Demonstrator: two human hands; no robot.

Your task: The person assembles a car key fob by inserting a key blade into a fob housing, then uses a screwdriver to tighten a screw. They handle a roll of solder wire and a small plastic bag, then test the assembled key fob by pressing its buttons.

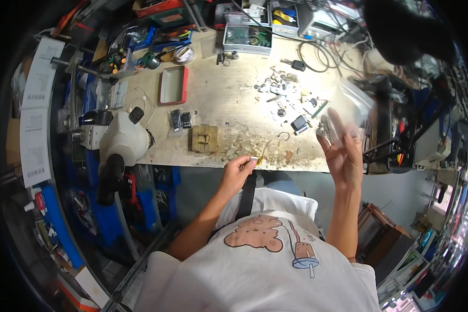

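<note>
Near the front edge of the workbench, my left hand (238, 170) pinches a small white-and-yellow piece (255, 160) with a thin wire-like strip rising from it. Its exact kind is too small to tell. My right hand (344, 158) is raised at the bench's right side, its fingers closed on a clear plastic bag (358, 103). Something small and greyish shows at the bag's left side, too blurred to name. Between the hands, a small square watch-like device (299, 124) lies on the wood. A brass-coloured block fixture (204, 139) sits to the left of my left hand.
A pile of small metal parts (278, 86) covers the wooden bench (218, 93) at right centre. At left are a red-rimmed tray (173, 86) and a white microscope (122, 139). A parts box (247, 39) and a black key fob (297, 65) are farther back.
</note>
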